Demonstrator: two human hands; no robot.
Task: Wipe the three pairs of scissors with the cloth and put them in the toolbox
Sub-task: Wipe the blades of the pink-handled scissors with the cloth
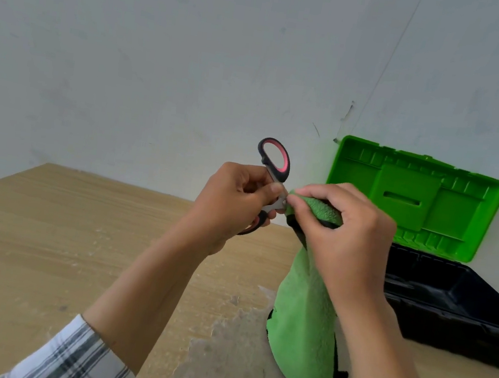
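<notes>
My left hand (234,199) grips a pair of scissors (274,160) with black and pink handles, one loop sticking up above my fingers and the other below them. My right hand (341,233) pinches a green cloth (303,318) around the scissors' blades, which the cloth hides. The rest of the cloth hangs down toward the table. The toolbox (461,314) stands open at the right, with a black base and a raised green lid (413,199). No other scissors show in view.
A light wooden table (58,242) runs under both arms, with a worn pale patch near its front. A plain grey wall rises behind it. The toolbox sits against the wall at the table's right side.
</notes>
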